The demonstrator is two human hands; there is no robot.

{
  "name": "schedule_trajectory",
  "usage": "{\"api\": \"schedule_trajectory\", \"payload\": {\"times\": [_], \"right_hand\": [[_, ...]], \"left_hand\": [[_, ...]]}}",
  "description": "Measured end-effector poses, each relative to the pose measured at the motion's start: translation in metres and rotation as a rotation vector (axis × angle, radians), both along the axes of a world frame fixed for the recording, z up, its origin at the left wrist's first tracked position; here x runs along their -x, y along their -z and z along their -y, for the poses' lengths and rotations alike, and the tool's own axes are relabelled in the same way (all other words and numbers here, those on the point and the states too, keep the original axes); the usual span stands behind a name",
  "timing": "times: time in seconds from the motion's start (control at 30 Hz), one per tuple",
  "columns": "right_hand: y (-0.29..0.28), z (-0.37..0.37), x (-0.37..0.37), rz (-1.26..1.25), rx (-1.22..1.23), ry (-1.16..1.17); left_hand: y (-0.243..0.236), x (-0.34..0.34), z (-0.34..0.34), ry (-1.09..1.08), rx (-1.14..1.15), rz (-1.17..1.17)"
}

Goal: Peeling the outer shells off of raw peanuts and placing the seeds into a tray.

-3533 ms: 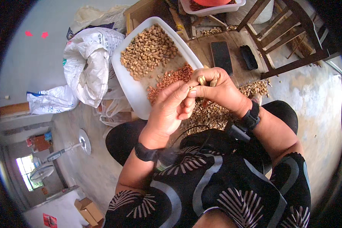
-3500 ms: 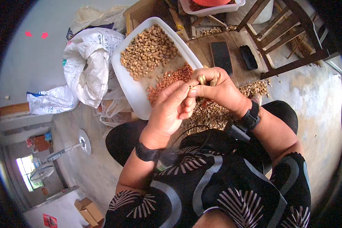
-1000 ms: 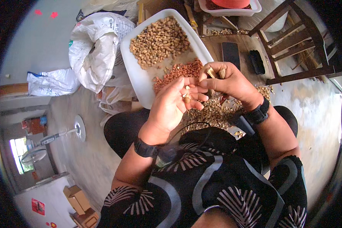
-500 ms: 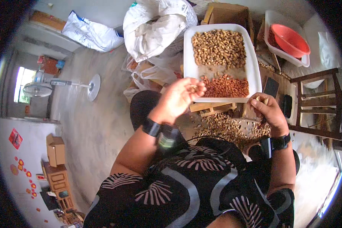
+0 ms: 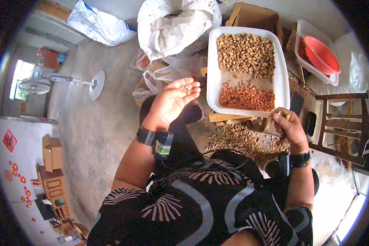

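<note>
- The left hand (image 5: 171,100) was turned palm up, fingers unclenched, with a few small pale pieces (image 5: 187,89) resting loosely on them, left of the tray.
- The right hand (image 5: 291,126) was curled at the tray's near right corner, thumb against its fingers; blur made it impossible to say whether it gripped anything.
- The white tray (image 5: 212,78) held unshelled nuts (image 5: 246,53) at its far end and red kernels (image 5: 248,98) at its near end.
- Broken shells (image 5: 238,139) littered the area nearer the person.
- A white sack (image 5: 174,35) stood beyond, to the tray's left.
</note>
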State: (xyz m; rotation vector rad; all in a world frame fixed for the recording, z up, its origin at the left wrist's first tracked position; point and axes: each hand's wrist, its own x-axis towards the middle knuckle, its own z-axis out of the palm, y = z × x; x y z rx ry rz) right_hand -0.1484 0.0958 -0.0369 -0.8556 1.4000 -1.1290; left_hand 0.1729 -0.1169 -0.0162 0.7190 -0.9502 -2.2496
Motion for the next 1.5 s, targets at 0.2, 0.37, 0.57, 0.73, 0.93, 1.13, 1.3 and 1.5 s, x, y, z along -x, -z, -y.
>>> {"api": "schedule_trajectory", "payload": {"times": [0.2, 0.37, 0.57, 0.73, 0.93, 1.13, 1.3, 1.5], "right_hand": [[0.002, 0.008, -0.005, -0.015, -0.091, 0.007], [-0.001, 0.016, -0.011, -0.014, -0.064, 0.036], [-0.001, 0.023, -0.011, -0.045, -0.108, 0.03], [0.008, 0.023, -0.003, 0.026, -0.169, 0.051], [0.002, 0.033, -0.007, 0.021, -0.171, 0.05], [-0.001, 0.027, -0.005, -0.003, -0.135, 0.043], [-0.008, 0.023, -0.015, 0.051, -0.103, 0.073], [-0.018, 0.016, -0.032, -0.05, 0.017, -0.012]], "left_hand": [[0.01, -0.021, 0.031, -0.017, -0.007, 0.005], [0.009, -0.052, 0.084, -0.177, 0.092, 0.046], [0.042, -0.072, 0.154, -0.145, 0.087, 0.34], [0.11, -0.062, 0.2, -0.174, 0.006, 0.587], [0.154, -0.083, 0.265, 0.465, 1.321, 0.82], [0.114, -0.049, 0.232, -0.135, 0.213, 0.697], [0.064, -0.031, 0.189, 0.008, 0.149, 0.475], [-0.003, 0.041, 0.045, 0.298, 0.038, 0.139]]}}
